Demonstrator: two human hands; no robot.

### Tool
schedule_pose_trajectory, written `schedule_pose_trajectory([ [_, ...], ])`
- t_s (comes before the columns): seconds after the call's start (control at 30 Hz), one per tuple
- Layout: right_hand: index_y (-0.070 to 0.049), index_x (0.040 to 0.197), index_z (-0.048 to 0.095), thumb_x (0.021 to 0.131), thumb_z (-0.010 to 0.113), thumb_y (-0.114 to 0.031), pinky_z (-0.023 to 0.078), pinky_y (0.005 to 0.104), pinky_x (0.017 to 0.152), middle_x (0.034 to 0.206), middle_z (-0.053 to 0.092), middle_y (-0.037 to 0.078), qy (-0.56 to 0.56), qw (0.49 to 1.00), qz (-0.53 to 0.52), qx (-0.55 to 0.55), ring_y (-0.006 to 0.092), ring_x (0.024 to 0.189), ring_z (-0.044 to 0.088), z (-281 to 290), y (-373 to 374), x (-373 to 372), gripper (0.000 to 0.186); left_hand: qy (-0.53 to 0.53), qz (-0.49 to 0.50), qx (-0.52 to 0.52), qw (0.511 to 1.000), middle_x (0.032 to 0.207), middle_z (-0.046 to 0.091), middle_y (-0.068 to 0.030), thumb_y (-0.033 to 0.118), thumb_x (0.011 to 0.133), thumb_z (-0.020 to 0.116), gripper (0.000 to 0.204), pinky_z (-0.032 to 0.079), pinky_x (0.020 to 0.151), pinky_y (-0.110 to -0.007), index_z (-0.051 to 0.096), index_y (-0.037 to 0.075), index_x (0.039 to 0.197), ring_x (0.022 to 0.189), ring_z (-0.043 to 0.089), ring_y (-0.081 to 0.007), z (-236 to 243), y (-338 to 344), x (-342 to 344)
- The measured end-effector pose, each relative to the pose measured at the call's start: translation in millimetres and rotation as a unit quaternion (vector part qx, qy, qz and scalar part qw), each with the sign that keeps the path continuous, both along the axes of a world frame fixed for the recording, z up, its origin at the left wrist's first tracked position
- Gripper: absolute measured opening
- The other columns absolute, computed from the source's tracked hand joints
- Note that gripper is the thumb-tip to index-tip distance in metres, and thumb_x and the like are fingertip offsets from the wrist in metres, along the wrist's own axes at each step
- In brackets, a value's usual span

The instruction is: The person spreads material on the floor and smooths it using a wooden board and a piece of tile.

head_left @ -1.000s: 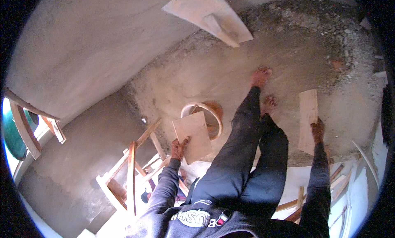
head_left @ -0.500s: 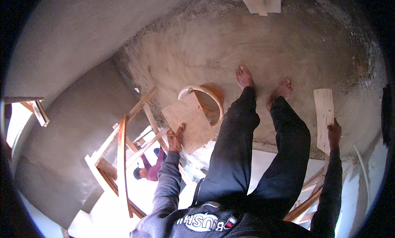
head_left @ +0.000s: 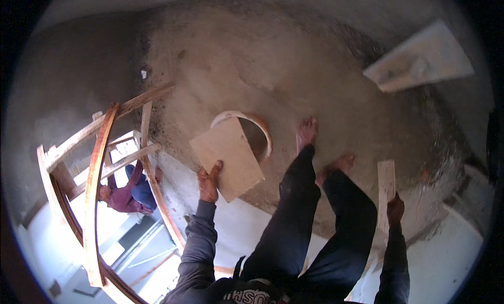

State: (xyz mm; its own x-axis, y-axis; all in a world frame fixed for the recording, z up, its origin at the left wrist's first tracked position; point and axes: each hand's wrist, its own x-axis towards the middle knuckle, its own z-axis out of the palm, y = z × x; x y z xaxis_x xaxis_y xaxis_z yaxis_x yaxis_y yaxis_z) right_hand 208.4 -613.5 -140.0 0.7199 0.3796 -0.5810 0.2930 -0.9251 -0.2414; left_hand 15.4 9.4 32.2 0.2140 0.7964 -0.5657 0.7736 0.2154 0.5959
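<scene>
My left hand [head_left: 209, 182] is closed on the edge of a thin, roughly square wooden board [head_left: 229, 156], thumb on its upper face. The board hides part of a round bucket [head_left: 269, 140] with a pale rim, set on the dusty floor. On the other side, my right hand [head_left: 395, 210] grips the side of a narrow wooden plank [head_left: 386, 179], which points away from me. My bare feet [head_left: 306, 130] are between the two boards.
Curved wooden framing [head_left: 94, 199] rises at the left above a bright opening. A person in a maroon top [head_left: 126, 196] is seen through it, lower down. A wide pale board [head_left: 422, 59] appears at the far right, by the grey wall [head_left: 79, 57].
The whole view has swung, so the framing and the person appear farther left and the wide board has shifted from top centre to the upper right. Both hands keep their holds.
</scene>
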Motion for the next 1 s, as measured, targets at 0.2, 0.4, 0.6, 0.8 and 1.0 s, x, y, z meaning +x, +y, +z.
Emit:
schedule_pose_trajectory([
  [0.2,0.004,0.115,0.054,0.090,0.042,-0.025,0.044,0.0433,0.060,0.068,0.056,0.019,0.029,0.997,0.064,0.033,0.0330,0.060,0.052,26,18,45,0.040,-0.069,0.078,-0.021,0.994,0.092,0.065,-0.0049,0.023,0.083,0.063,0.030,0.048,0.074,-0.028,0.062,-0.002,0.099,0.079,0.059,-0.0128,-10,6,-12],
  [0.4,0.000,0.102,0.061,0.089,0.042,-0.030,0.047,0.0374,0.064,0.077,0.063,0.016,0.042,0.993,0.042,0.106,0.0264,0.071,0.061,39,30,81,0.038,-0.094,0.131,-0.038,0.986,0.086,0.065,-0.0054,0.018,0.084,0.062,0.027,0.046,0.068,-0.025,0.062,-0.004,0.098,0.073,0.056,-0.0110,-12,15,-16],
  [0.6,0.000,0.092,0.058,0.082,0.054,-0.019,0.040,0.0315,0.057,0.069,0.053,0.008,0.091,0.994,-0.024,0.055,0.0185,0.062,0.049,82,98,87,0.022,-0.083,0.190,-0.065,0.976,0.084,0.064,-0.0061,0.018,0.083,0.063,0.026,0.047,0.066,-0.026,0.062,-0.004,0.098,0.072,0.057,-0.0112,-8,33,-38],
  [0.8,0.001,0.091,0.060,0.081,0.054,-0.037,0.047,0.0385,0.064,0.077,0.060,0.018,0.104,0.994,0.021,0.001,0.0285,0.073,0.059,94,120,122,0.039,-0.153,0.230,-0.096,0.956,0.084,0.064,-0.0062,0.018,0.083,0.063,0.026,0.048,0.064,-0.026,0.063,-0.003,0.098,0.070,0.058,-0.0125,-11,60,-41],
  [1.0,0.002,0.089,0.056,0.083,0.024,-0.072,0.037,0.0325,0.046,0.058,0.048,0.006,0.008,0.990,0.138,0.034,0.0162,0.052,0.046,111,183,149,0.081,-0.134,0.228,-0.089,0.960,0.084,0.064,-0.0061,0.019,0.083,0.063,0.025,0.047,0.066,-0.026,0.064,-0.002,0.097,0.072,0.058,-0.0125,-8,93,-55],
])
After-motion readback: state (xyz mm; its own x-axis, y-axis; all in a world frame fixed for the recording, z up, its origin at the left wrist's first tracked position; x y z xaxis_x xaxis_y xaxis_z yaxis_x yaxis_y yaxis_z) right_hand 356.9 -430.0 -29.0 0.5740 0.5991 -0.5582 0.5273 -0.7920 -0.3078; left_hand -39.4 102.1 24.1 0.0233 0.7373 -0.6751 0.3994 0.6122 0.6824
